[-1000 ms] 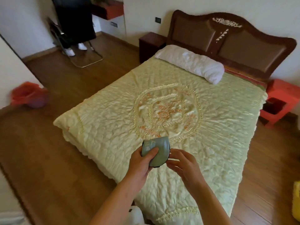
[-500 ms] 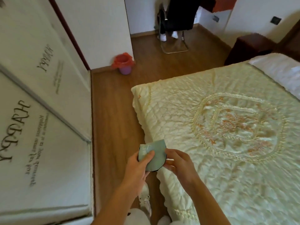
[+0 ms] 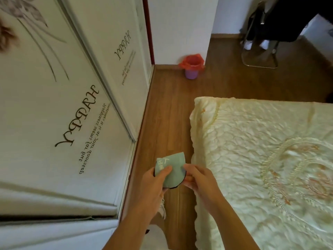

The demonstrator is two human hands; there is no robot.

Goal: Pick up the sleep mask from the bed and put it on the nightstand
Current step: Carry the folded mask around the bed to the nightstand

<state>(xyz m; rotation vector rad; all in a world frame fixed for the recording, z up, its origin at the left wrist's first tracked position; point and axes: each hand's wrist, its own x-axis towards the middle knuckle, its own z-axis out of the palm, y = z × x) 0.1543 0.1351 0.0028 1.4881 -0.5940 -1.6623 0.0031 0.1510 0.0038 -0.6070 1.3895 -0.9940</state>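
Note:
The folded pale green sleep mask (image 3: 173,165) with a black edge is held in front of me, over the wooden floor beside the bed. My left hand (image 3: 155,184) grips its left side with the thumb on top. From the right, the fingertips of my right hand (image 3: 199,179) pinch its right edge. The bed (image 3: 261,159) with its cream quilted cover fills the right side. The nightstand is out of view.
A white wardrobe (image 3: 63,114) with sliding doors and "HAPPY" lettering runs along the left. A strip of wooden floor (image 3: 167,109) lies between wardrobe and bed. A purple bin (image 3: 191,69) with a red bag stands at the wall. A person sits on a metal-framed chair (image 3: 259,56) at the back right.
My view has swung further left, away from the headboard toward the wardrobe and bin. Both hands still hold the mask, now over the floor rather than the bed.

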